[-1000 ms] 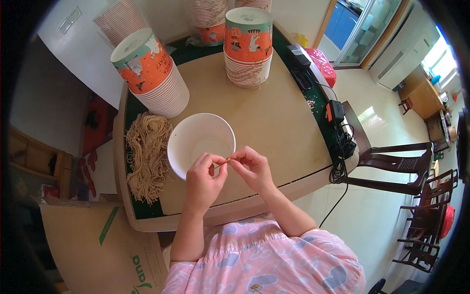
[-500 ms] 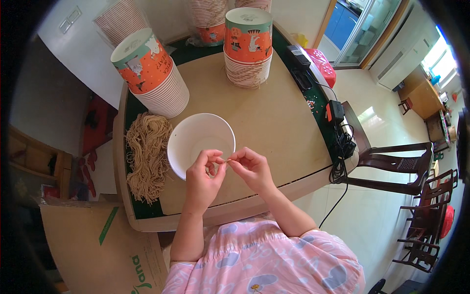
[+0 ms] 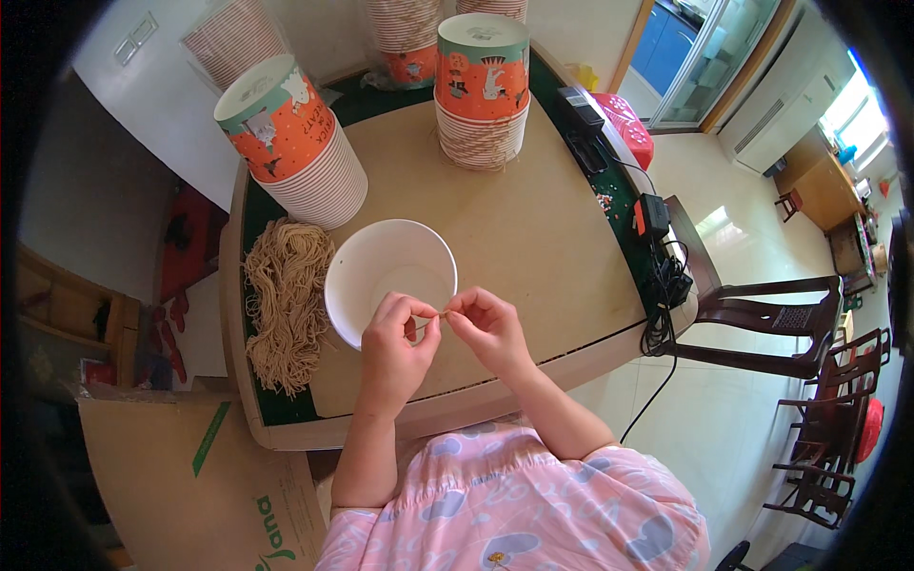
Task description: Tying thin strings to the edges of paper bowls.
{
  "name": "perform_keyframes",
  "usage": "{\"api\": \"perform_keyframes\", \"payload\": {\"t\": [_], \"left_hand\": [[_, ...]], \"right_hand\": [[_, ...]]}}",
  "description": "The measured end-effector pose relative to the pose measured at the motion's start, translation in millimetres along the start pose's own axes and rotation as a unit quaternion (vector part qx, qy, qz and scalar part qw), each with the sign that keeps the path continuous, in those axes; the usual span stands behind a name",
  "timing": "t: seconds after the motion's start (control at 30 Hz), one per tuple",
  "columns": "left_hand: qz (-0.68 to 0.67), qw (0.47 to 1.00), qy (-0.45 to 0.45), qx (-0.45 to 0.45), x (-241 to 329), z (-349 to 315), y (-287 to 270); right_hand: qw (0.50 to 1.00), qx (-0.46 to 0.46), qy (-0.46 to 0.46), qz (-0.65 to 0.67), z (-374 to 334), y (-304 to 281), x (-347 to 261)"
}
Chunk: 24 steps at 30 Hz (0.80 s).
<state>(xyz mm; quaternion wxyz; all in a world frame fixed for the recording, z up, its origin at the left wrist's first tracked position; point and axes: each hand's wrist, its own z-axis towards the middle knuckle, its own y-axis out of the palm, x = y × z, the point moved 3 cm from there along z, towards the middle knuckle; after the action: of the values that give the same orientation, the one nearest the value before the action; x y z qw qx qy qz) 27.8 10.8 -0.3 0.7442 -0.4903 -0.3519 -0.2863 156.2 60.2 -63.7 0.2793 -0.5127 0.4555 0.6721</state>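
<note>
My left hand and my right hand meet fingertip to fingertip at the near rim of a white paper bucket. Both are closed in a pinch on a thin strand that looks like string; most of it is hidden by my fingers. The bucket stands upright, its white inside showing. Left of it lies a loose bundle of beige strings. Behind that, a tall stack of nested orange and green paper buckets stands upside down. A second such stack stands farther back, with strands of string around its lower rims.
More stacked buckets stand against the wall. Black cables and adapters line the table's right edge. A dark wooden chair is to the right, and a cardboard box sits on the floor at the lower left.
Both hands stay almost in place. The fingertips have shifted slightly, and a bit of the thin strand now shows below my left fingers.
</note>
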Motion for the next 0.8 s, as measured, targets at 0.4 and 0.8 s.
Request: {"api": "perform_keyframes", "payload": {"t": [0.4,0.8], "left_hand": [[-0.027,0.999,-0.04,-0.007,-2.0,0.5,3.1],[-0.006,1.0,-0.003,-0.008,1.1,1.3,0.7]], "right_hand": [[0.98,-0.032,0.105,0.167,3.5,-2.6,6.2],[0.98,-0.014,0.105,0.17,2.9,1.1,3.2]]}}
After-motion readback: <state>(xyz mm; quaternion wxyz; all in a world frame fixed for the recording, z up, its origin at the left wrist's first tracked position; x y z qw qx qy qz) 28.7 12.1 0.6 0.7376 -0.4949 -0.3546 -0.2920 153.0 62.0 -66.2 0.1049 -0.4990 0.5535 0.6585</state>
